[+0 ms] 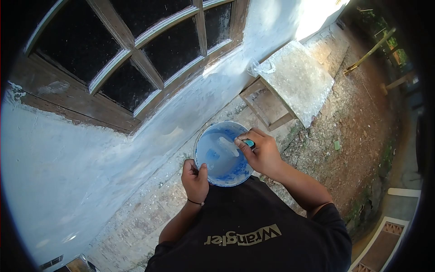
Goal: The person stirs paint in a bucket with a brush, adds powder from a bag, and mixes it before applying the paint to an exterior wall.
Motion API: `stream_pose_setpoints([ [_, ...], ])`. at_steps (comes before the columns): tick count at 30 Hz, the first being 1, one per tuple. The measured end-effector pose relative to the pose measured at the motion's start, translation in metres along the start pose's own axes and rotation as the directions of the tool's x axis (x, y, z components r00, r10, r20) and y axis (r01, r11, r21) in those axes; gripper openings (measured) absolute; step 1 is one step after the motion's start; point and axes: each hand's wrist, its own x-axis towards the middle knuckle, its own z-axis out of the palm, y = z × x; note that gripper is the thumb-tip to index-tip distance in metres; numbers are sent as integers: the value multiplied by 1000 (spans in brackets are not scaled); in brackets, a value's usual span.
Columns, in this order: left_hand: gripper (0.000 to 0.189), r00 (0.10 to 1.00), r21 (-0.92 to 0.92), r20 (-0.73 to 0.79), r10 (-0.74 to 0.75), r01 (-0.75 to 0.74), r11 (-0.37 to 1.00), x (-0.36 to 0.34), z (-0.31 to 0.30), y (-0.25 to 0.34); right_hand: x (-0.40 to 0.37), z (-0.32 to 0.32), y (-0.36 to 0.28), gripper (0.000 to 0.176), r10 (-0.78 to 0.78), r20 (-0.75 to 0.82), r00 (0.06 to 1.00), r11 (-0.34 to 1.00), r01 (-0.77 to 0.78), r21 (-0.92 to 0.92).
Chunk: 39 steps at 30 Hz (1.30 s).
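Observation:
A round bucket (198,141) with pale blue liquid paint (213,158) in it is held in front of my body, its inner wall smeared darker blue. My left hand (195,177) grips its near left rim, thumb at the inside edge and fingers round the outside. Closed over the opposite side, my right hand (263,152) holds a paintbrush (229,146) by its dark and teal handle. The brush's flat, whitish, paint-coated end points down into the bucket. How deep its tip sits in the paint is hard to tell.
A pale blue-white wall (68,172) runs along the left, with a wooden-framed window (149,68) above. Ahead stands a paint-spattered wooden table (299,77), clear plastic (265,68) on its corner. Bare dirt ground (349,131) lies to the right, beside a speckled concrete strip (149,208).

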Motion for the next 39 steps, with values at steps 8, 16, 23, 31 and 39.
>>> stream_pose_setpoints([
  [8, 20, 986, -136, 5, -167, 166, 977, -2, 7, -3, -1, -24, 4, 29, 450, -86, 889, 742, -319, 589],
  [16, 19, 989, -217, 1, -148, 144, 966, -12, 22, -5, -15, -6, 33, 15, 4, -146, 989, 1000, -7, -20],
  [23, 18, 978, -145, -32, -206, 200, 969, -35, 33, -21, -44, 13, 41, 12, -139, 54, 989, 989, 136, 53],
  [31, 12, 952, -102, -156, -264, 251, 963, -59, 50, -32, -56, 12, 64, 14, 61, 77, 995, 956, -80, 282],
  [39, 12, 931, -37, -183, -316, 315, 949, -57, 39, -40, -69, 41, 83, 18, 256, -71, 964, 887, -205, 414],
])
